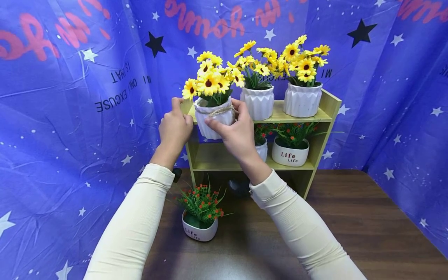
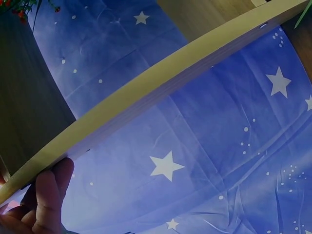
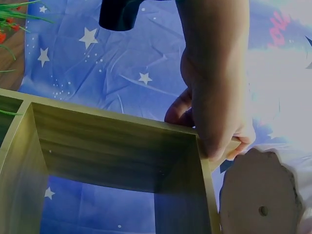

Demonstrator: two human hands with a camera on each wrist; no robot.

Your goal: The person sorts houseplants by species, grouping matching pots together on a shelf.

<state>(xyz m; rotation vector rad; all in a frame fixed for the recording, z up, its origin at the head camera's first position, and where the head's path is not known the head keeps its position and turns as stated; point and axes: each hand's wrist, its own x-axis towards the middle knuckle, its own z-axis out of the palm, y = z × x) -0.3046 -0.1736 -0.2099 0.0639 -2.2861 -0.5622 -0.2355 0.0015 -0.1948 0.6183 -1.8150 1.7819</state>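
My right hand (image 1: 241, 134) holds a white ribbed flowerpot (image 1: 206, 126) with twine round its rim and yellow sunflowers (image 1: 209, 83) in it. The thumb lies across the pot's front, and the fingers go behind its right side. In the right wrist view the pot's underside (image 3: 248, 195) shows a small hole, beside the shelf's top corner. With my left hand (image 1: 175, 126) I grip the upper left side of a wooden shelf (image 1: 320, 146). Curled fingers (image 2: 48, 192) press against that side panel (image 2: 146, 87) in the left wrist view.
Two similar pots of yellow flowers, one in the middle (image 1: 257, 103) and one at right (image 1: 303, 101), stand on the top board. Below are a "Life" planter (image 1: 290, 152) and a partly hidden pot (image 1: 261, 151). Another planter (image 1: 200, 231) stands on the brown table (image 1: 350, 229) in front.
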